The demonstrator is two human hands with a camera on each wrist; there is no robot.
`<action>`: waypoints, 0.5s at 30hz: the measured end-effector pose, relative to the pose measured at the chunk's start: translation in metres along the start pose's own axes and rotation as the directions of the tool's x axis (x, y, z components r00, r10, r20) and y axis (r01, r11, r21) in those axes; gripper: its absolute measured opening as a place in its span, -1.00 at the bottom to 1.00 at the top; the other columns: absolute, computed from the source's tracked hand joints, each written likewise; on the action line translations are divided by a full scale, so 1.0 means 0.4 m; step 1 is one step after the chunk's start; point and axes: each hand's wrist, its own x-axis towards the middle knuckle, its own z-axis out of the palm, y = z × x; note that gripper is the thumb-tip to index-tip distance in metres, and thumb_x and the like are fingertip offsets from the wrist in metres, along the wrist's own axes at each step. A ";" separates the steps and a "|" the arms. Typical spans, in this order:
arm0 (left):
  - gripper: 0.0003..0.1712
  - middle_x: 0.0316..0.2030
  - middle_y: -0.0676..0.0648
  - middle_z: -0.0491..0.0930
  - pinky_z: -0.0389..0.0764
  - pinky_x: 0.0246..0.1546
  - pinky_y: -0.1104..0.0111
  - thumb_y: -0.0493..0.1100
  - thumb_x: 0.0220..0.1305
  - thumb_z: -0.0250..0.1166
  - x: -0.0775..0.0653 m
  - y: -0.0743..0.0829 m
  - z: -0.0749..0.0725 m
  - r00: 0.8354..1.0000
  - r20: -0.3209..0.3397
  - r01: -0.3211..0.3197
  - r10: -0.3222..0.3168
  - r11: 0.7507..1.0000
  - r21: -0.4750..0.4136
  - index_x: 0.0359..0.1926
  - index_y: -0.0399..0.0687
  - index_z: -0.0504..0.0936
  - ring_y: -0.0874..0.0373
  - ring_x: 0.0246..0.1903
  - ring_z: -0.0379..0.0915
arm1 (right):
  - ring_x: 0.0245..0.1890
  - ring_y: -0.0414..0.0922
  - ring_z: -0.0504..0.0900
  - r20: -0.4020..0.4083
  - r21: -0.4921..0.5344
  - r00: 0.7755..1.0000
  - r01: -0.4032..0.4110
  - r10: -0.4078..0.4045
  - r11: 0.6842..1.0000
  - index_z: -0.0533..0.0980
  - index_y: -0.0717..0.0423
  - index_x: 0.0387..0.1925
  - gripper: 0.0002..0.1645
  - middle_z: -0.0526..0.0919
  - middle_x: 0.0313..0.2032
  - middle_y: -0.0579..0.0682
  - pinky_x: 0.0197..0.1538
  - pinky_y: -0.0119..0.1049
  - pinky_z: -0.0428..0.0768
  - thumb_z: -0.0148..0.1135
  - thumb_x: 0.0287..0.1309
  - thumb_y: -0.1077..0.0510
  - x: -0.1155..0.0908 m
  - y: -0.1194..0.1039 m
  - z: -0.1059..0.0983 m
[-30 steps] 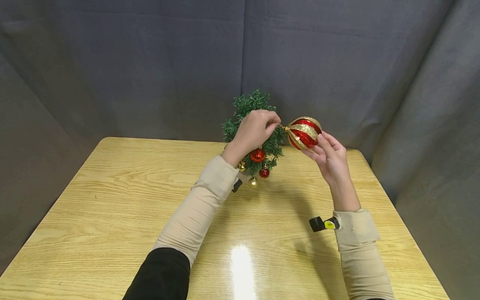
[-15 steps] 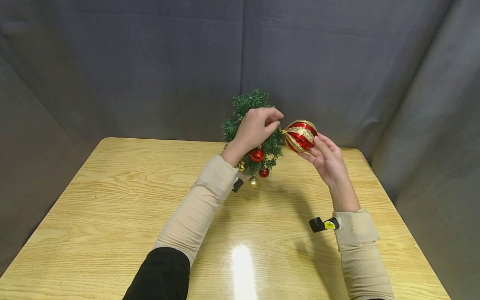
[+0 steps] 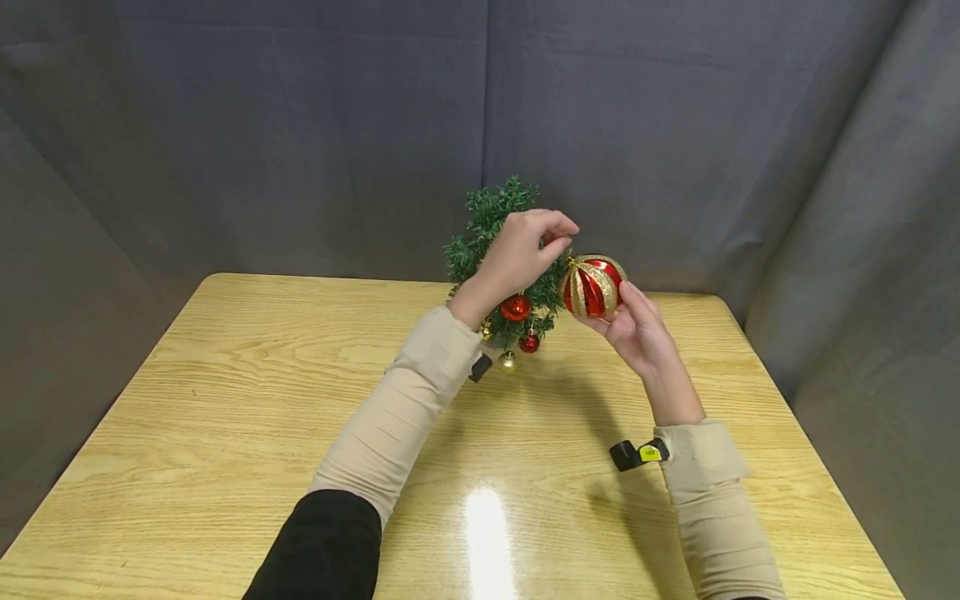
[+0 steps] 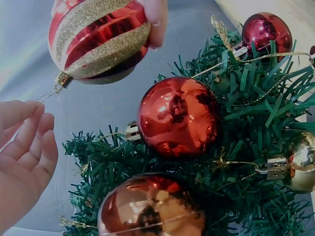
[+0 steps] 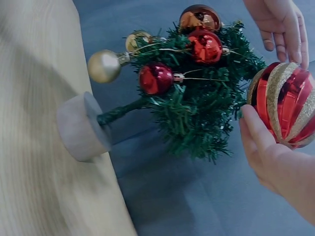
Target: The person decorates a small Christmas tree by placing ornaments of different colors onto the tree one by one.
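Note:
A large red bauble with gold glitter stripes point(image 3: 595, 287) is held up at the right side of a small Christmas tree point(image 3: 489, 218). My right hand point(image 3: 640, 335) grips it from the right and below, thumb on its near side. My left hand point(image 3: 519, 248) reaches across the tree's front and hides part of it. In the left wrist view, its thumb and fingertip pinch the thin gold hanging loop point(image 4: 45, 96) at the bauble's cap. Smaller baubles hang on the branches, among them a shiny red bauble point(image 4: 179, 118) and a dark red bauble point(image 5: 156, 78).
The tree's round pale base point(image 5: 81, 128) stands near the far edge of the wooden table point(image 3: 247, 400). Behind it hangs a grey curtain point(image 3: 300, 142). A pale gold bauble point(image 3: 507, 362) hangs low on the tree's near side.
The right hand has brought the striped bauble left and lower, nearer the tree, and its cap now points more upward. The left hand has risen slightly and shifted right.

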 end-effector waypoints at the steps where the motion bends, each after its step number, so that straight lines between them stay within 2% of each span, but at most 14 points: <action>1: -0.83 -0.28 -0.11 0.59 0.41 -0.26 0.54 -0.33 0.21 0.15 0.001 0.001 0.000 1.000 0.000 -0.003 0.003 1.000 -0.002 -0.21 -0.25 0.61 0.19 -0.34 0.47 | -0.02 0.01 0.47 0.005 -0.001 1.000 -0.001 0.001 1.000 0.44 0.19 0.00 -0.67 0.47 0.00 0.12 0.03 -0.05 0.40 -0.13 0.31 0.17 0.001 0.003 -0.001; 9: -0.83 -0.31 -0.12 0.60 0.45 -0.27 0.50 -0.33 0.20 0.16 0.002 -0.001 0.007 1.000 0.012 -0.019 0.019 1.000 -0.018 -0.22 -0.28 0.62 0.17 -0.35 0.48 | 0.06 -0.02 0.41 0.044 0.075 0.997 -0.069 0.066 0.995 0.35 0.17 0.09 -0.60 0.43 0.05 0.10 0.10 -0.09 0.33 -0.32 0.33 0.24 0.003 0.011 -0.012; 15: -0.84 -0.31 -0.14 0.60 0.43 -0.31 0.56 -0.35 0.19 0.16 0.002 0.001 0.012 1.000 0.013 -0.025 0.026 1.000 -0.018 -0.22 -0.30 0.62 0.17 -0.36 0.49 | 0.03 -0.03 0.43 0.022 0.070 0.996 -0.090 0.089 0.993 0.34 0.14 0.09 -0.64 0.44 0.04 0.08 0.08 -0.12 0.36 -0.23 0.32 0.21 0.005 0.008 -0.019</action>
